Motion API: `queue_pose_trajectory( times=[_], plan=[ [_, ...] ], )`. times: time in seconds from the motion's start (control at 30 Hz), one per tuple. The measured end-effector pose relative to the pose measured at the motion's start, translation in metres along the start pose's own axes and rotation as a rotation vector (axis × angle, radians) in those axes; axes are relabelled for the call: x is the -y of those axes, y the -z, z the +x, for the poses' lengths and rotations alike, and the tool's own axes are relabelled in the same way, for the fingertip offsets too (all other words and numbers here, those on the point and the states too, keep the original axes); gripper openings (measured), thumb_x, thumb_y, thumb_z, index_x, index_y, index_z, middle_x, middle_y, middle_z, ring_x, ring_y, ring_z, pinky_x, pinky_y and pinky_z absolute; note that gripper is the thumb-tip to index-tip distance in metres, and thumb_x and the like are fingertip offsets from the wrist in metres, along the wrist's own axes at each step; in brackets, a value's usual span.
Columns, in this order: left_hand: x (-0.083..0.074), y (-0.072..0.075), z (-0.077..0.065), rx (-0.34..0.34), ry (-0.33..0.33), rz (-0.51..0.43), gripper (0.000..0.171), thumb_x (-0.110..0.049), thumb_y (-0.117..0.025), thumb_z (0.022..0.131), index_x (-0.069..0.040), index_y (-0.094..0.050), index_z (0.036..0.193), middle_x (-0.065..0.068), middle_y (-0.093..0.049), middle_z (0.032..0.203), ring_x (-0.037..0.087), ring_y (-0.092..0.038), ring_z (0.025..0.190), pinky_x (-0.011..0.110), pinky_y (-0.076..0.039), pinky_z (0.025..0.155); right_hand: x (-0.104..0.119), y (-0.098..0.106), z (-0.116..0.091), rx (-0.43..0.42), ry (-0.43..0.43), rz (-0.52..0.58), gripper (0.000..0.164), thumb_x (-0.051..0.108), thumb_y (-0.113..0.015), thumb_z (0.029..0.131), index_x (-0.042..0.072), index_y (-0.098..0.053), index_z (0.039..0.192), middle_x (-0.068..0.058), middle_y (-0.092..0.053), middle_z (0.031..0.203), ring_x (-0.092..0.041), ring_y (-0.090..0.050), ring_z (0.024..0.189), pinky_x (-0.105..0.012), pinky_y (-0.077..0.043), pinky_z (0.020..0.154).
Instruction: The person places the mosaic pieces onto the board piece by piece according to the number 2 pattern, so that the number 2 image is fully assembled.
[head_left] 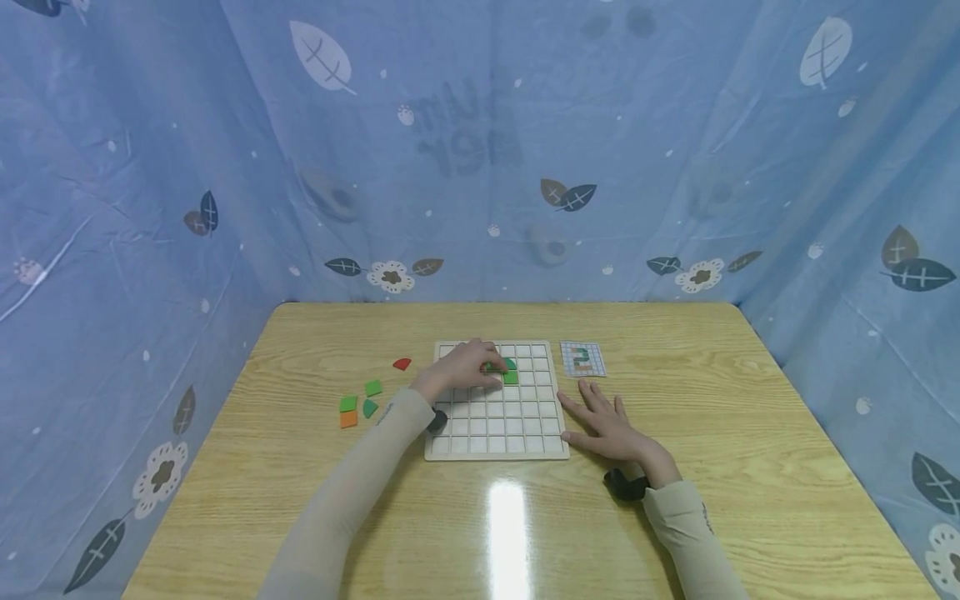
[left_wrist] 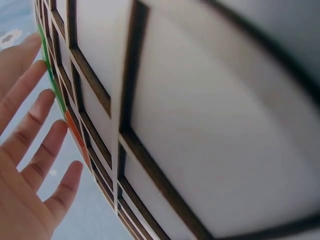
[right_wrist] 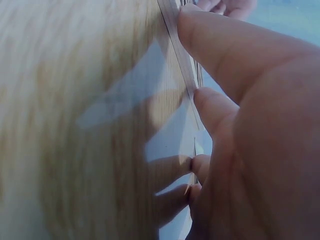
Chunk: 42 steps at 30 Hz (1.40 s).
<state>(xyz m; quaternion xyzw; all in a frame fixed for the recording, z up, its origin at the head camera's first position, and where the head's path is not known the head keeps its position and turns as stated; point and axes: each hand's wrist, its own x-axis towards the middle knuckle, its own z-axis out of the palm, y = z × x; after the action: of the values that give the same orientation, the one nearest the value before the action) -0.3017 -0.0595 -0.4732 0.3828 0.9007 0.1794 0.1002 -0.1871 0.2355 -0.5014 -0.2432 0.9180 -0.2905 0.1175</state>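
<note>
A white gridded board [head_left: 495, 448] lies on the wooden table. Over its upper part reaches my left hand [head_left: 467, 365], with fingertips at several flat pieces set in the grid. A green square [head_left: 511, 377] shows beside the fingers. The left wrist view has the fingers fairly straight and spread, their tips along a green strip of pieces [left_wrist: 56, 90] and an orange-red piece [left_wrist: 76, 134]. My right hand [head_left: 611, 432] rests with spread fingers, thumb and index fingertips right at the board's right edge [right_wrist: 177, 40]. The left hand partly hides the pieces.
Left of the board lie a red quarter-round piece [head_left: 402, 364], a green square [head_left: 373, 387], a green rounded piece [head_left: 370, 407], another green square [head_left: 348, 403] and an orange square [head_left: 348, 419]. A small pattern card [head_left: 592, 369] is at the right. Blue curtains [head_left: 480, 242] surround the table.
</note>
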Motion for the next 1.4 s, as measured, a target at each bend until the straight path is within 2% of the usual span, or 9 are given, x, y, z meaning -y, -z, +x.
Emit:
queue_pose_trajectory(
  times=[0.2, 0.37, 0.67, 0.83, 1.03, 1.2, 1.4],
  plan=[
    [0.002, -0.001, 0.0, -0.002, -0.015, -0.008, 0.029, -0.036, -0.065, 0.085, -0.024, -0.066, 0.112, -0.006, -0.057, 0.102, 0.015, -0.046, 0.088, 0.032, -0.039, 0.077, 0.0, 0.0, 0.0, 0.002, -0.003, 0.01, 0.067, 0.039, -0.053, 0.092, 0.015, -0.024, 0.148, -0.023, 0.0, 0.153, -0.044, 0.006, 0.139, -0.067, 0.012, 0.101],
    [0.002, -0.001, -0.002, -0.002, -0.019, -0.051, 0.028, -0.034, -0.064, 0.087, -0.021, -0.066, 0.112, -0.003, -0.059, 0.105, 0.019, -0.049, 0.089, 0.033, -0.04, 0.079, -0.001, -0.001, 0.0, -0.001, 0.002, 0.0, 0.066, 0.038, -0.053, 0.093, 0.015, -0.024, 0.148, -0.024, 0.0, 0.153, -0.045, 0.006, 0.138, -0.067, 0.012, 0.1],
    [0.006, 0.0, -0.005, -0.03, -0.043, -0.057, 0.029, -0.036, -0.063, 0.087, -0.021, -0.067, 0.111, -0.006, -0.059, 0.105, 0.014, -0.05, 0.089, 0.031, -0.041, 0.08, -0.003, -0.002, 0.001, 0.002, 0.003, 0.009, 0.066, 0.038, -0.053, 0.093, 0.017, -0.024, 0.148, -0.023, 0.001, 0.153, -0.044, 0.007, 0.139, -0.067, 0.013, 0.1],
    [0.008, 0.001, -0.01, -0.046, -0.044, -0.082, 0.031, -0.038, -0.062, 0.088, -0.021, -0.066, 0.113, -0.006, -0.059, 0.107, 0.016, -0.051, 0.091, 0.031, -0.041, 0.079, -0.004, -0.002, 0.001, -0.003, 0.005, 0.018, 0.066, 0.038, -0.053, 0.092, 0.016, -0.025, 0.147, -0.024, 0.0, 0.153, -0.044, 0.007, 0.138, -0.067, 0.013, 0.1],
    [0.011, 0.001, -0.016, -0.064, -0.053, -0.082, 0.03, -0.034, -0.061, 0.089, -0.018, -0.065, 0.115, -0.002, -0.061, 0.108, 0.017, -0.052, 0.094, 0.033, -0.042, 0.083, -0.005, -0.002, 0.001, -0.005, 0.002, 0.011, 0.066, 0.038, -0.053, 0.092, 0.016, -0.025, 0.148, -0.024, 0.0, 0.153, -0.045, 0.007, 0.138, -0.067, 0.013, 0.1],
    [0.014, 0.002, -0.025, -0.097, -0.025, -0.109, 0.026, -0.029, -0.063, 0.088, -0.016, -0.067, 0.111, -0.003, -0.062, 0.107, 0.016, -0.055, 0.098, 0.036, -0.042, 0.091, -0.004, -0.002, 0.0, 0.0, 0.002, 0.015, 0.066, 0.038, -0.053, 0.093, 0.015, -0.024, 0.148, -0.023, 0.001, 0.153, -0.044, 0.008, 0.138, -0.066, 0.013, 0.1],
    [0.015, 0.002, -0.04, -0.139, -0.01, -0.167, 0.023, -0.026, -0.065, 0.087, -0.014, -0.068, 0.107, -0.003, -0.061, 0.107, 0.018, -0.054, 0.099, 0.036, -0.044, 0.087, -0.002, -0.001, 0.0, 0.001, 0.004, 0.022, 0.066, 0.036, -0.054, 0.093, 0.015, -0.024, 0.148, -0.024, 0.001, 0.153, -0.044, 0.007, 0.138, -0.067, 0.013, 0.1]
  ],
)
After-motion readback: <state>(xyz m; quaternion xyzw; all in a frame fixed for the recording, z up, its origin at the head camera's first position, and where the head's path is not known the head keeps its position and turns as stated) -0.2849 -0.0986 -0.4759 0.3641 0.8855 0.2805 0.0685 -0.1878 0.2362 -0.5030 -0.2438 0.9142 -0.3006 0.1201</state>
